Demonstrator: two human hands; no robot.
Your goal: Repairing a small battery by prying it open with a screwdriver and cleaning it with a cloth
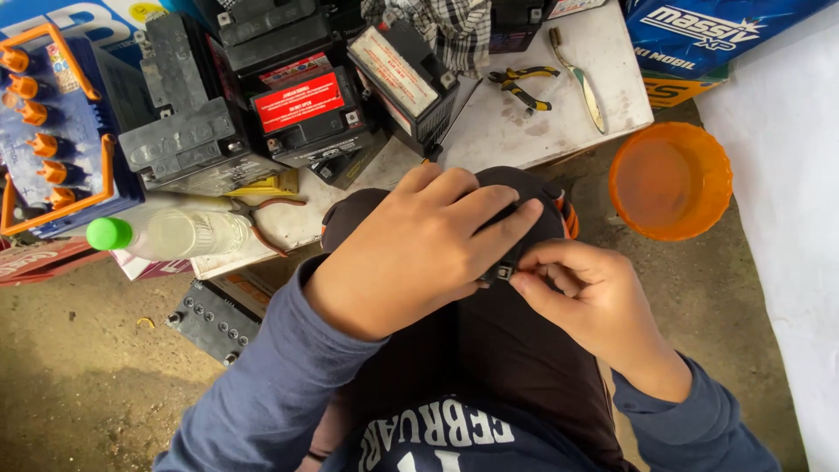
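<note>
Battery (524,197) rests on lap, above dirt floor (87,385), beside cluttered white bench (524,131).

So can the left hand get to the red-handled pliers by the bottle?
Probably yes: the left hand is pressed over the small black battery, but the pliers lie uncovered on the board's edge nearby.

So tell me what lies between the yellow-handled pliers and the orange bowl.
In the head view, a long metal tool lies on the white board between the yellow-handled pliers and the orange bowl.

Batteries (301,114) crowd bench ahead-left; pliers (522,86) beyond; orange bowl (670,179) right; bare floor (79,367) left open.
</note>
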